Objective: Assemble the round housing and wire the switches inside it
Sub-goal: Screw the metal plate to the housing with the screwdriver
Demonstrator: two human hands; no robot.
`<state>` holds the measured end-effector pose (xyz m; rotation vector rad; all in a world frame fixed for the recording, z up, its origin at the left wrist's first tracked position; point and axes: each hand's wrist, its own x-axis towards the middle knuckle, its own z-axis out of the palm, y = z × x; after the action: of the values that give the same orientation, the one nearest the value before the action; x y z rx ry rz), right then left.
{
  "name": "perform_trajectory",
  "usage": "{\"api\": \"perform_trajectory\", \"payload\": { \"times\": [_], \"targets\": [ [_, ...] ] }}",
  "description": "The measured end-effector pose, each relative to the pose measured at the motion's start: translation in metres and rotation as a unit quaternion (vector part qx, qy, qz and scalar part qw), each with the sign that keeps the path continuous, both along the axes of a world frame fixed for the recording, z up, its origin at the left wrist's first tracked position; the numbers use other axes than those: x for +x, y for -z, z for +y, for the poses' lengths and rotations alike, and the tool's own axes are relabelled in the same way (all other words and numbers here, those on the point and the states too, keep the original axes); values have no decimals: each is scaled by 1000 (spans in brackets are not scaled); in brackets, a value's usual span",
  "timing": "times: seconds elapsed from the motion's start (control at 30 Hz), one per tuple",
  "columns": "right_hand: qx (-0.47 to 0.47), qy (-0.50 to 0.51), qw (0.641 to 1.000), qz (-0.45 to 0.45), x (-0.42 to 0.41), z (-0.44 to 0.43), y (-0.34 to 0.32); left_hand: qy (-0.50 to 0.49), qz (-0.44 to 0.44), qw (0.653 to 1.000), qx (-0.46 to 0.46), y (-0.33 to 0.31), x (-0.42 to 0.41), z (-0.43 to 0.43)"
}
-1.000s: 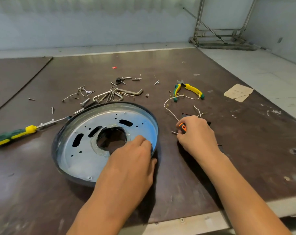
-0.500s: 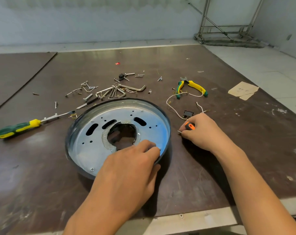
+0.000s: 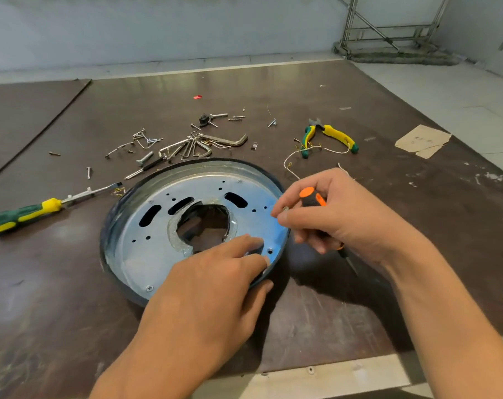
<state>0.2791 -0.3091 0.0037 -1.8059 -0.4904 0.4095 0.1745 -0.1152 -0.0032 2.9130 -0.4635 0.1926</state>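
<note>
- Housing (image 3: pixel 146 249): round metal pan, flat on the table (image 3: pixel 71 326), open side up, left of centre. Being round, it has no long axis. Ragged central hole; three slots arc round the far side of that hole.
- Left hand (image 3: pixel 204 286): on the housing's near-right rim. Forefinger and middle finger lie inside on the pan floor, beside a screw hole. Thumb is outside the wall, so the rim is pinched between them.
- Right hand (image 3: pixel 339 217): just right of the housing, above its right edge. Fingers curled round an orange screwdriver (image 3: pixel 309 197).
- Orange screwdriver: butt points up and far-left; shaft runs near-right under the palm, with the tip low, near the table.
- Thumb and forefinger of the right hand also nip a small silvery piece (image 3: pixel 285 210), too small to name.
- Green screwdriver (image 3: pixel 22 213): far left, on the table, blade towards the housing.
- Hex keys (image 3: pixel 192 146) and loose screws lie beyond the housing.
- Pliers (image 3: pixel 328 133) lie far right, with white wire (image 3: pixel 290 165) beside them.
</note>
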Motion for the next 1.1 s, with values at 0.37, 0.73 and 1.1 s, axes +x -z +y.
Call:
{"api": "perform_trajectory", "payload": {
  "times": [0.37,0.73,1.1],
  "targets": [
    [52,-57,997,19,-2,0,1,-7,19,1000,-3,-1,-1,-2],
    [-93,-82,990,-64,-6,17,2,21,-5,1000,-13,4,1,3],
    [-105,-80,988,-79,-6,17,2,26,-17,1000,-4,1,1,2]
  ]
}}
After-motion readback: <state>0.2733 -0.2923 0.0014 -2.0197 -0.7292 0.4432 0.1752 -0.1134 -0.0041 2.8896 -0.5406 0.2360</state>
